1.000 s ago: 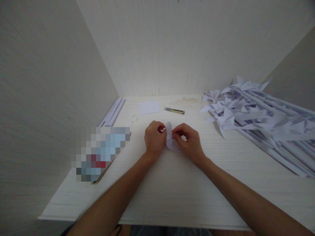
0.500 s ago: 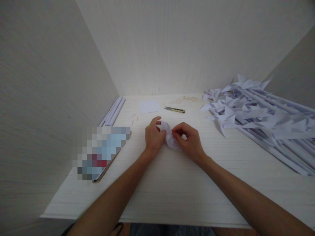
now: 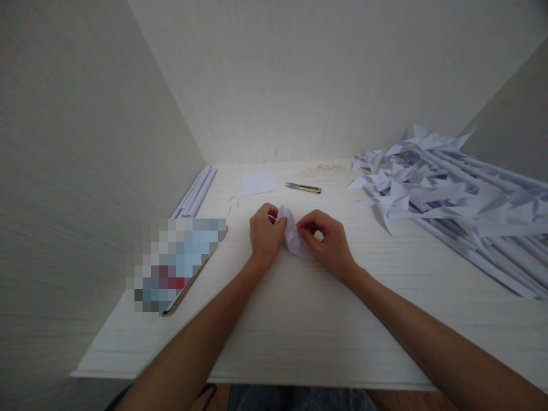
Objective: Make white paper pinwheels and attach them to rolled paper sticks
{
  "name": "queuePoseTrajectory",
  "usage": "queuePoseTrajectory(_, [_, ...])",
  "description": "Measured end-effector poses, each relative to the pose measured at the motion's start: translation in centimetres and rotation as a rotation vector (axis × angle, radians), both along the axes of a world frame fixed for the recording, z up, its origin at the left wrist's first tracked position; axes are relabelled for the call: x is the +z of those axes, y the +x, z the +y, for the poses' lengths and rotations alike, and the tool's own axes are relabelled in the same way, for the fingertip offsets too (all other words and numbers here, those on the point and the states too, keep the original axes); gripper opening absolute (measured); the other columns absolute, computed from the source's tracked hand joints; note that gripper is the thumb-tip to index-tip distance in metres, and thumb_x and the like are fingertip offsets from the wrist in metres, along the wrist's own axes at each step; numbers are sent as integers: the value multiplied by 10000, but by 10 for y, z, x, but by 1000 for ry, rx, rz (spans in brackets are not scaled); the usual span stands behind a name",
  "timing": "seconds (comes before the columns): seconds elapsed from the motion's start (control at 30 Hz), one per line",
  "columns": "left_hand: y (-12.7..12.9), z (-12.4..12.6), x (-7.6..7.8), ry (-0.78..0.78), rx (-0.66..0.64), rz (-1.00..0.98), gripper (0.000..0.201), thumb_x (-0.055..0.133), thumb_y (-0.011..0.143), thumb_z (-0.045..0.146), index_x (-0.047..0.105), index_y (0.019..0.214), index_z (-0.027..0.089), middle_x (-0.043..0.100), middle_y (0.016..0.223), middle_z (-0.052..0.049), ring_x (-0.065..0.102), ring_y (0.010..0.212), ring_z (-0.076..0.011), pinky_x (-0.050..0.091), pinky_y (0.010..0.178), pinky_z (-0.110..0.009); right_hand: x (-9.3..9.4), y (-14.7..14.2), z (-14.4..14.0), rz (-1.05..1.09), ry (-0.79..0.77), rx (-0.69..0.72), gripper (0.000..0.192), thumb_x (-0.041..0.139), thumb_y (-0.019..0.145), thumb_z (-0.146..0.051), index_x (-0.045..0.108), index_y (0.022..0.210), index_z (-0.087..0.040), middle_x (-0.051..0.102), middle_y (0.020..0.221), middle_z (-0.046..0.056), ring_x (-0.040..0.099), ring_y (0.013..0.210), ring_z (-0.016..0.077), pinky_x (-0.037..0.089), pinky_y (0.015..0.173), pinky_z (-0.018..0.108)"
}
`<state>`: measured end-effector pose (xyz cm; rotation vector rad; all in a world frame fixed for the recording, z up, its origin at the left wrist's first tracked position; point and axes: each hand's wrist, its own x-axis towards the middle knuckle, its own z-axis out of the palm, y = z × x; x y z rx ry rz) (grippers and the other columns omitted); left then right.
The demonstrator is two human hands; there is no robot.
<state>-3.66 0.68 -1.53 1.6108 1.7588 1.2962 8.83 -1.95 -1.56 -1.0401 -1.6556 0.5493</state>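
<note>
My left hand (image 3: 266, 231) is closed around the left side of a curled white paper pinwheel (image 3: 292, 237), its thumb pressed on the paper. Close to the middle of the pinwheel, my right hand (image 3: 323, 237) makes a pinch with thumb and index finger. Whatever sits in that pinch is too small to make out. The pinwheel's lower blade reaches under the right fingers. Beyond the hands lies a pair of thread snips (image 3: 303, 188), and to their left a flat square of white paper (image 3: 259, 183).
Many paper pinwheels on rolled paper sticks are heaped at the right (image 3: 436, 188). Several paper rolls (image 3: 194, 193) lie by the left wall. A phone with a blurred screen (image 3: 188, 260) rests at the left. Thin wooden bits (image 3: 327, 168) are scattered at the back.
My left fingers have curled in from a more stretched position. The pinwheel has turned a little and looks more folded. My right hand keeps its pinch in nearly the same place.
</note>
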Motion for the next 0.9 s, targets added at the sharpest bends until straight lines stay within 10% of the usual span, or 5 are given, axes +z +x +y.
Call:
queuePoseTrajectory(0.47, [-12,6,-3,116,-249,117,113,564,695,116,665,735,145,622,744,-32,543,664,-113,440,650,-240,1,2,2,-26,-1,-22,101,516,673,-90,562,661,-179,568,617,-7,502,550,102,404,513,235])
queuePoseTrajectory(0.67, [-30,9,-4,246,-465,446,175,520,789,186,684,849,177,586,772,-30,525,690,-117,418,599,-231,0,3,4,-27,-3,-51,91,525,675,-93,561,649,-172,570,604,-13,500,541,93,395,508,225])
queuePoseTrajectory(0.9, [-34,10,-4,462,-429,755,184,538,793,206,677,681,168,538,655,-22,468,655,-124,335,529,-228,-1,3,4,-20,-4,-43,87,535,680,-99,567,650,-175,566,592,-20,494,529,88,390,497,220])
